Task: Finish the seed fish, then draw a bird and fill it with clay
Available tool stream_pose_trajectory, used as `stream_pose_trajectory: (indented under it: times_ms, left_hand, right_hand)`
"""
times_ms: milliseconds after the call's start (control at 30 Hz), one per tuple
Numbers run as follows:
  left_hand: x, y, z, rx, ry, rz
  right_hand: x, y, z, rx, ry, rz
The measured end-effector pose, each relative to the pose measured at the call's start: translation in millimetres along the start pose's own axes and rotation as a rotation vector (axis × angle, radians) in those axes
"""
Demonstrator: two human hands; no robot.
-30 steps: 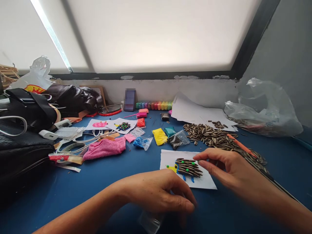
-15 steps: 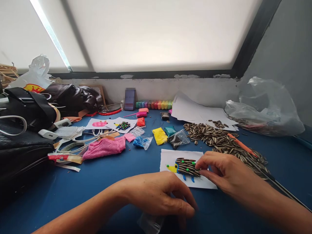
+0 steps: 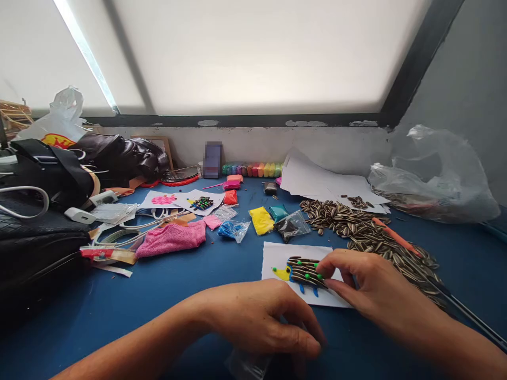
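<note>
Curling low over the blue worktop (image 3: 154, 282), my left hand (image 3: 265, 319) is nearest, with a small clear bag (image 3: 251, 365) under it; its underside is hidden from me, far off as I am, so I cannot tell if it grips the bag; a bit further on, my right hand (image 3: 366, 274) reaches over the white card (image 3: 272, 253), thumb and pointing finger a little apart, and I see nothing held between them; the seed animal (image 3: 301, 271) lies on that card, just left of those fingertips, with a yellow head (image 3: 282, 274) and blue feet (image 3: 315, 292); a fourth green dot (image 3: 320, 276) now shows on its seeds, just beside my finger, where I saw only three a moment ago; I take it that one more dot is down; past the card sit a black packet (image 3: 292, 226) and a yellow packet (image 3: 261, 220), with the seed pile (image 3: 336, 219) to their right; farther back, a row of bright packs (image 3: 253, 169) is by the wall.
</note>
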State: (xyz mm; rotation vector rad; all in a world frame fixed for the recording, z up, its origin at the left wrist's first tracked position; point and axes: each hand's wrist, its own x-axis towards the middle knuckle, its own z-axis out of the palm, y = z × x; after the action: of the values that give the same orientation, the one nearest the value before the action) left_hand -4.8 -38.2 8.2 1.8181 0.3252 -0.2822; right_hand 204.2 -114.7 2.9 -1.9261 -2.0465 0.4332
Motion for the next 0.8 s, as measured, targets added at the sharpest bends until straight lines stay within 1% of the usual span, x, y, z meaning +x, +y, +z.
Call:
stream_pose_trajectory:
  times_ms: [133, 567, 800]
  left_hand:
    - [-0.3, -0.7, 0.0, -0.008, -0.004, -0.014]
    - [0.1, -1.1, 1.6, 0.020, 0.004, -0.021]
    - [0.1, -2.1, 0.2, 0.023, 0.012, 0.001]
  right_hand:
    - [-0.3, 0.8, 0.3, -0.019, -0.025, 0.018]
    - [-1.2, 4.1, 6.1, -0.072, 0.026, -0.012]
    - [-1.8, 3.9, 6.7, -0.073, 0.057, -0.038]
